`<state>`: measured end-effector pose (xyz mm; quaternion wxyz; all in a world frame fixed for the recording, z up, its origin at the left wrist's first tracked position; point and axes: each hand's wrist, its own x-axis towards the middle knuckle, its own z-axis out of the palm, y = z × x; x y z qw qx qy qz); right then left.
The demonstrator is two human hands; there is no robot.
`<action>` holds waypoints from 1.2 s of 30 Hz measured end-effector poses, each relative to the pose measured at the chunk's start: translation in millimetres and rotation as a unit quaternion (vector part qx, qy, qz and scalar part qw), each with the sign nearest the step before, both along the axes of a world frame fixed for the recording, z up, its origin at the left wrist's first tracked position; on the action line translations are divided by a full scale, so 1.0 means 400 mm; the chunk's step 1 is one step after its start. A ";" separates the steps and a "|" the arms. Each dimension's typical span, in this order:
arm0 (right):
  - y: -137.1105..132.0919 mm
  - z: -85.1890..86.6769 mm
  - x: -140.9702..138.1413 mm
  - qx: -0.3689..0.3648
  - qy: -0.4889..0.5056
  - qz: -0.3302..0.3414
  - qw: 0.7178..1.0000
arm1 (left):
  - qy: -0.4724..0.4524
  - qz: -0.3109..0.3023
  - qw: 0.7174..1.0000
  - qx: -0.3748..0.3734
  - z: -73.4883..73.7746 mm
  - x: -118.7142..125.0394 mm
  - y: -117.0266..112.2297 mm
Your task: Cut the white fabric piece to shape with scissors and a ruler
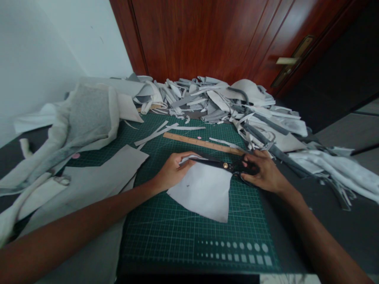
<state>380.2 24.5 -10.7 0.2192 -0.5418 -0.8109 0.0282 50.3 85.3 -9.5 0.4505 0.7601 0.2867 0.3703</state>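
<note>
Can't read any words or numbers here — can only see shapes printed on the green mat: a row of pale dots, tiny to big from left to right, with pale squares lined up below. Can see faint marks on the wooden ruler — too small to read
</note>
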 end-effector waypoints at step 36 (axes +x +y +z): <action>-0.002 0.003 0.001 0.003 -0.020 0.001 1.000 | 0.002 0.021 1.000 -0.019 0.015 0.002 -0.007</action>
